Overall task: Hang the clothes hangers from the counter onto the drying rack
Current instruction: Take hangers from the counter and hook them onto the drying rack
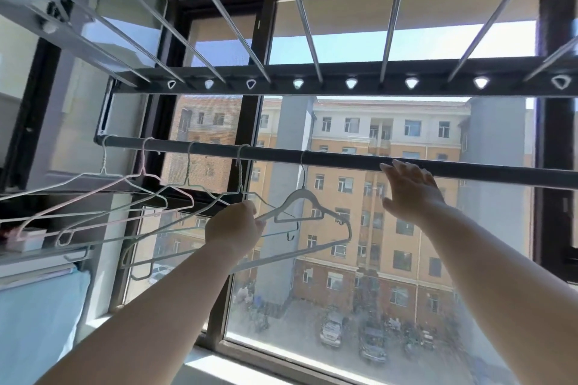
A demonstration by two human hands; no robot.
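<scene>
five hangers hook over the dark rod (pixel 344 162) of the drying rack, spaced along its left half. from the rod's left end inward they are a white wire hanger (pixel 104 162), a pink wire hanger (pixel 142 166), a pale green wire hanger (pixel 188 170) and a pale wire hanger with a twisted neck (pixel 240 175). all four are thin, and they swing out tilted below the rod's left end with their shoulders overlapping.

the fifth, a grey plastic hanger (pixel 301 196), hooks on nearest the rod's middle. it is thicker and flatter than the rest, with a broad neck, a small inner frame under the neck and a long lower bar. it hangs skewed below the rod.

the left hand (pixel 234 228) is below the rod, fingers curled round the grey plastic hanger's left shoulder. the right hand (pixel 409 187) is open with straight, spread fingers, its fingertips at the rod's lower edge to the right of the grey hook; whether they touch it i cannot tell.

above the rod runs a dark beam (pixel 438 72) pierced with triangular holes, with silver bars (pixel 305 22) reaching back from it. the window (pixel 312 337) lies behind the rod, and a blue cloth (pixel 37 322) hangs far below its left end.
</scene>
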